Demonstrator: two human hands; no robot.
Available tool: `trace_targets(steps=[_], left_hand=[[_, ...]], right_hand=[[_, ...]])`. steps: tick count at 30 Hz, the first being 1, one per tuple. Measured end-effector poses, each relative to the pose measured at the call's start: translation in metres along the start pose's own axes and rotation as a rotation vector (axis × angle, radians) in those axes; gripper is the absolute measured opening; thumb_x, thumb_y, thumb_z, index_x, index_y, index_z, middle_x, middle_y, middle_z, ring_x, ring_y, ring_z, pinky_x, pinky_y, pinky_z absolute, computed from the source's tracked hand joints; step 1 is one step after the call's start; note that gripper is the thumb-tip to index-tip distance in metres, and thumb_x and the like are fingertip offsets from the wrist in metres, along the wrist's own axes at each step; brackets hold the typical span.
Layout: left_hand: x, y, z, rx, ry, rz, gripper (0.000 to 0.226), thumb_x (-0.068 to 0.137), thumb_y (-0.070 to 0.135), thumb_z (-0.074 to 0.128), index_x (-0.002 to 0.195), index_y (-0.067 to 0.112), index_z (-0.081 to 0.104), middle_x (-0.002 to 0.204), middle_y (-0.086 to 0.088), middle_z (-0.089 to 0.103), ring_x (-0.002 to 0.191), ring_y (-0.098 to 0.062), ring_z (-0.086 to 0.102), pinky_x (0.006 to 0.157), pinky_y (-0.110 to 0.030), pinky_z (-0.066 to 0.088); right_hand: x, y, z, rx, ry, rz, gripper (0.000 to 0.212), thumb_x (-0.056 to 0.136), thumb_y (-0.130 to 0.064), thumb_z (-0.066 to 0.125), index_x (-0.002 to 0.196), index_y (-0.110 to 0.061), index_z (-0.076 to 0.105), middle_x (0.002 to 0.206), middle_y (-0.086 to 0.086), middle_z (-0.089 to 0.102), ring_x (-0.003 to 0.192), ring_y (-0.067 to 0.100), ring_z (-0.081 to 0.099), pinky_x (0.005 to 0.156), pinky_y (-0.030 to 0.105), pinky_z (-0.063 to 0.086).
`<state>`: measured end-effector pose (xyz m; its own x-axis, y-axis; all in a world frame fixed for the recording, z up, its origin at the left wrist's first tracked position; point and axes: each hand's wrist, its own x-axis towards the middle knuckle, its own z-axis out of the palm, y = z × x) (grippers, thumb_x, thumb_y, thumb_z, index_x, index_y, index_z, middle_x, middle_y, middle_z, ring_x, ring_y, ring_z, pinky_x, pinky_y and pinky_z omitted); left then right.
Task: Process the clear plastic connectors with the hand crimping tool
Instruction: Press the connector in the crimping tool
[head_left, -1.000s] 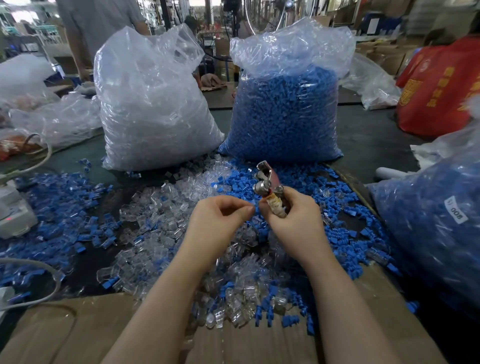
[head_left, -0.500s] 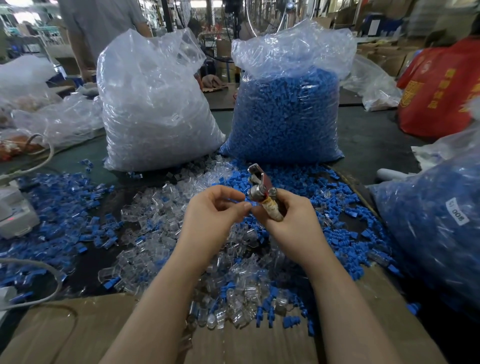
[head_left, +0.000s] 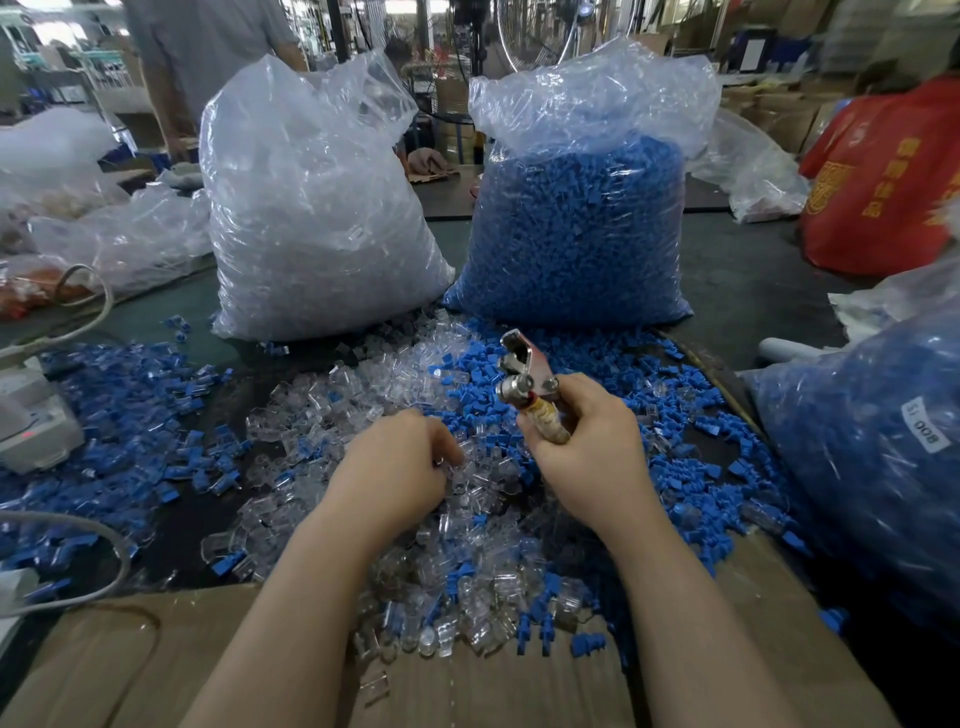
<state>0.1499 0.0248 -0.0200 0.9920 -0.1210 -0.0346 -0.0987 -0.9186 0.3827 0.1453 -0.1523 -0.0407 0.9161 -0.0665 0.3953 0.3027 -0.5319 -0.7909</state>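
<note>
1. Right hand (head_left: 597, 457) — we see its fingers (head_left: 605, 402) clenched round the wrapped handle of the crimper (head_left: 527, 387), held above the table (head_left: 753, 291), metal head tilted up and away from us.
2. Crimper — metal head with a round silver fitting below it; we cannot tell whether a part sits in the head.
3. Left hand (head_left: 397, 470) — knuckles up, fingers curled down into the clear connectors (head_left: 322, 415) just left of the crimper; the fingertips are hidden, so we cannot tell whether they pinch a piece or only touch the pile.
4. Clear connectors — a loose heap spread over the table's middle, under and around both hands, reaching onto the cardboard (head_left: 467, 691) at the near edge.
5. Blue parts (head_left: 130, 415) — scattered left and right of the clear heap and mixed into it.
6. Clear bag (head_left: 311, 208) — upright behind the heap, left of centre, filled with clear pieces.
7. Blue bag (head_left: 576, 218) — upright just beside the clear bag, on its right, filled with blue pieces.
8. Labelled bag (head_left: 883, 467) — at the right edge, blue pieces inside, white label facing us.
9. Grey device (head_left: 31, 421) — at the left edge, with a cable (head_left: 98, 577) looping near the cardboard.
10. Red sack (head_left: 883, 176) — far right, behind the table.
11. Person (head_left: 208, 47) — standing beyond the clear bag, torso only in view.
</note>
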Motion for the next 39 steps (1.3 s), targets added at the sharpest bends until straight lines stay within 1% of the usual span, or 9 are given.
trace_targets(steps=[4,9,13,16,19,21,26,30,39], left_hand=[[0.002,0.001,0.005,0.106,0.031,0.050,0.022,0.087,0.016,0.071,0.098,0.035,0.073,0.101,0.011,0.065,0.089,-0.010,0.064,0.084,-0.031,0.056],[0.007,-0.001,0.008,0.060,0.019,0.025,0.016,0.087,0.020,0.073,0.082,0.035,0.070,0.085,0.013,0.063,0.076,-0.006,0.062,0.072,-0.024,0.051],[0.006,-0.005,0.010,-0.150,0.108,-0.032,0.014,0.085,0.027,0.075,0.075,0.030,0.066,0.075,0.015,0.068,0.068,0.001,0.063,0.066,-0.022,0.053],[0.005,-0.002,0.009,-0.547,0.195,-0.075,0.010,0.083,0.026,0.077,0.081,0.027,0.068,0.069,0.011,0.071,0.062,0.002,0.066,0.057,-0.012,0.049],[0.004,0.003,0.005,-1.023,0.138,-0.100,0.015,0.082,0.011,0.077,0.094,0.013,0.068,0.083,-0.004,0.076,0.078,-0.016,0.074,0.074,-0.029,0.059],[0.003,0.005,0.003,-1.168,0.106,-0.075,0.020,0.079,0.003,0.077,0.096,0.008,0.068,0.089,-0.010,0.076,0.083,-0.021,0.074,0.077,-0.029,0.060],[0.001,0.009,0.001,-1.382,0.018,-0.028,0.032,0.065,0.009,0.078,0.097,0.005,0.070,0.088,-0.008,0.076,0.085,-0.018,0.073,0.073,-0.020,0.057],[0.000,0.010,0.000,-1.538,-0.084,-0.029,0.033,0.072,0.010,0.072,0.104,0.003,0.068,0.092,-0.010,0.076,0.083,-0.015,0.074,0.071,-0.021,0.058],[-0.002,0.015,0.000,-1.541,-0.114,-0.008,0.032,0.074,0.009,0.069,0.105,0.004,0.068,0.088,-0.008,0.075,0.079,-0.013,0.072,0.073,-0.022,0.058]], right_hand=[[0.001,0.000,0.001,0.012,0.021,0.057,0.017,0.083,-0.021,0.075,0.092,-0.030,0.064,0.081,-0.014,0.066,0.078,0.010,0.062,0.072,0.040,0.054],[0.001,0.000,0.000,0.052,0.043,0.077,0.015,0.082,-0.024,0.077,0.092,-0.028,0.067,0.078,-0.014,0.067,0.077,0.009,0.063,0.074,0.042,0.054],[0.001,-0.002,0.000,0.102,0.035,0.084,0.011,0.084,-0.026,0.076,0.092,-0.023,0.069,0.079,-0.009,0.069,0.078,0.013,0.065,0.075,0.044,0.055],[0.002,-0.003,-0.001,0.134,0.032,0.091,0.007,0.086,-0.025,0.074,0.091,-0.022,0.069,0.077,-0.007,0.069,0.075,0.012,0.064,0.073,0.041,0.055],[0.001,-0.005,-0.002,0.184,0.028,0.094,0.006,0.087,-0.025,0.073,0.086,-0.028,0.068,0.075,-0.007,0.068,0.072,0.010,0.063,0.068,0.031,0.053],[0.001,-0.006,-0.002,0.240,0.029,0.092,0.010,0.087,-0.024,0.073,0.084,-0.031,0.067,0.076,-0.006,0.069,0.074,0.010,0.064,0.067,0.024,0.051],[0.000,-0.010,-0.003,0.300,0.023,0.069,0.013,0.088,-0.021,0.073,0.082,-0.029,0.065,0.079,-0.008,0.068,0.073,0.010,0.063,0.061,0.015,0.048],[-0.001,-0.013,-0.004,0.350,0.016,0.044,0.019,0.089,-0.017,0.072,0.080,-0.031,0.063,0.079,-0.012,0.067,0.068,0.002,0.060,0.062,0.014,0.047],[-0.002,-0.020,-0.004,0.412,-0.001,-0.017,0.024,0.088,-0.013,0.073,0.081,-0.034,0.062,0.072,-0.024,0.066,0.070,-0.004,0.062,0.064,0.010,0.047]])
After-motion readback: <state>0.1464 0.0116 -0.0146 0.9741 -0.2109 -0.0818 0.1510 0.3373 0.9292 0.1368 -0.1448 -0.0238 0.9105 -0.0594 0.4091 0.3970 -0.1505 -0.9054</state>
